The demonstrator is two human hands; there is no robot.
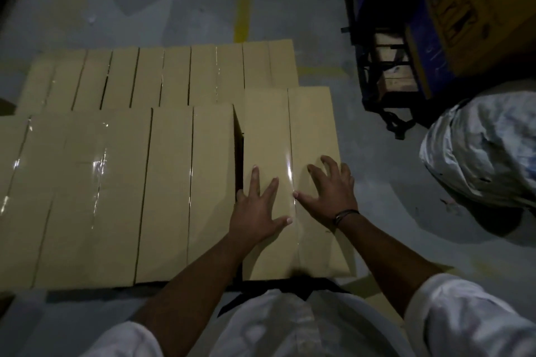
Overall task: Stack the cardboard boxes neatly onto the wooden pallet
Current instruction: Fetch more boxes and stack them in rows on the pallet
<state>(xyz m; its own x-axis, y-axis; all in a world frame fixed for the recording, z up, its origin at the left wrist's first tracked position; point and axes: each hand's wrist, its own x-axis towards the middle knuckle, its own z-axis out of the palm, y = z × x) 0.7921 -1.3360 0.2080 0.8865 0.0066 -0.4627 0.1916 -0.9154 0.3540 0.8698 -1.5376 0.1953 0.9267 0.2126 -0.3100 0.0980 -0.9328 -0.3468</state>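
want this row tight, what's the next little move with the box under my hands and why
Probably slide the box left: the left hand and right hand both lie flat on its top, and a dark gap separates it from the neighbouring box.

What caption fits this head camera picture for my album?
Left hand and right hand rest on a taped cardboard box beside the front row of boxes.

Tan cardboard boxes with glossy taped seams lie flat in two rows, the rightmost box parted from its neighbour by a dark gap.
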